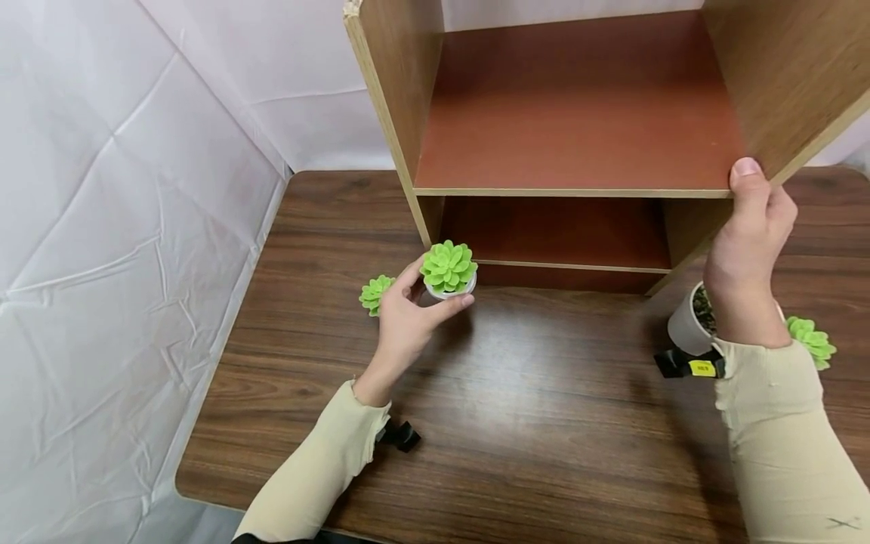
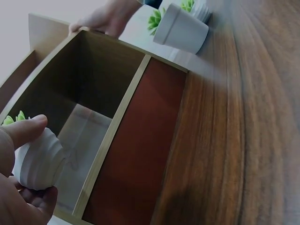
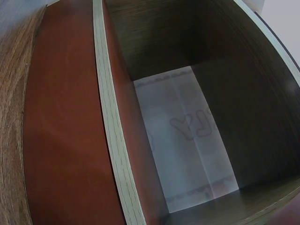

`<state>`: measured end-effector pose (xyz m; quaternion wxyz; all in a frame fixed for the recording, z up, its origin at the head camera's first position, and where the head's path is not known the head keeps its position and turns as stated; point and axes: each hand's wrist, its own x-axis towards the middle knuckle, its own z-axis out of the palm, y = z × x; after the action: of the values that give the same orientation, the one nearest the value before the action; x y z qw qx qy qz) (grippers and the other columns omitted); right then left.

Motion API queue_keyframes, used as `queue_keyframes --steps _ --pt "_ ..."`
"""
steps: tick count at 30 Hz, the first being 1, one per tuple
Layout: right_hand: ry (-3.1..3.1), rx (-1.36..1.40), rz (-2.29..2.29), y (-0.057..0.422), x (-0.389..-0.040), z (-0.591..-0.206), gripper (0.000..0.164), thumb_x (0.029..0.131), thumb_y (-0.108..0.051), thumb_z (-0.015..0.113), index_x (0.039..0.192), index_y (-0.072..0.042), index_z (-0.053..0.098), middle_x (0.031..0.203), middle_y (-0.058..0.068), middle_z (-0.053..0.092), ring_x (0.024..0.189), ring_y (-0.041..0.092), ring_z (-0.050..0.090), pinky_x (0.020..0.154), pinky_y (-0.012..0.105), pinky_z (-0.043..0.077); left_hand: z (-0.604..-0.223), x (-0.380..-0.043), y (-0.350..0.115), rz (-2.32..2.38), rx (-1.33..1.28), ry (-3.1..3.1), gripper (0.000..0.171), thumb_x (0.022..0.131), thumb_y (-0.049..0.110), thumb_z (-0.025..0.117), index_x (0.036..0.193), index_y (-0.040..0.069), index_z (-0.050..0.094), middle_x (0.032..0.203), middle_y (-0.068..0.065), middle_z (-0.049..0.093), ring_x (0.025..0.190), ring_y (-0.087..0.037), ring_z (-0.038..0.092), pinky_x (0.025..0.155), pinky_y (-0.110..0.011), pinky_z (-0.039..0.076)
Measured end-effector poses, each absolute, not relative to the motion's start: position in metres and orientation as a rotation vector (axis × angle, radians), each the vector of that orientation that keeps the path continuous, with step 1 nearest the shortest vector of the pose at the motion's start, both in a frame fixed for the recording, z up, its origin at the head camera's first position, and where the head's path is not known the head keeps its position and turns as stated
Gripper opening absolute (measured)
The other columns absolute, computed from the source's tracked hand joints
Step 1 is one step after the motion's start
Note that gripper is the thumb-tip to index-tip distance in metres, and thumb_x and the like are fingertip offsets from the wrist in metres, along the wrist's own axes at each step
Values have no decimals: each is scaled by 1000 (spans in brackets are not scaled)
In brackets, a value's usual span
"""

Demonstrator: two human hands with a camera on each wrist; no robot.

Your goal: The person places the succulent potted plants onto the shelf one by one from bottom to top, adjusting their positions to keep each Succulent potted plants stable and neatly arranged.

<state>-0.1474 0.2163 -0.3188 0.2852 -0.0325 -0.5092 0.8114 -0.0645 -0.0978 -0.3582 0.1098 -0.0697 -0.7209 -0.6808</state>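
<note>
Makeshift booth, creased white sheeting (image 1: 95, 219)

Glossy wood-grain tabletop (image 1: 530, 453), ridged pot (image 2: 41, 161)

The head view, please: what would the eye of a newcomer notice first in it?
Probably the large wooden shelf unit with its red-brown boards, standing on the dark table. Next, the bright green plant in a small white pot, which the left hand holds near the unit's lower left corner. The right hand grips the unit's right side.
</note>
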Motion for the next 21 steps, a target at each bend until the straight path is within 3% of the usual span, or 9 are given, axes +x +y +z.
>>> queue_keyframes --steps 14,21 --pt "-1425 -63 2163 211 -144 -317 27 88 -14 52 99 7 65 91 19 61 85 25 57 79 30 43 -359 -79 -82 -1981 -156 -2116 63 65 -3 80 123 0 55 117 -5 56 104 -15 54 88 -36 44" --pt "-1428 -85 2160 210 -142 -317 26 89 -13 51 97 6 65 89 18 62 84 24 57 78 29 44 -371 -91 -77 -1757 -85 -2246 65 65 12 83 124 7 57 120 -2 57 110 -11 50 93 -33 39"
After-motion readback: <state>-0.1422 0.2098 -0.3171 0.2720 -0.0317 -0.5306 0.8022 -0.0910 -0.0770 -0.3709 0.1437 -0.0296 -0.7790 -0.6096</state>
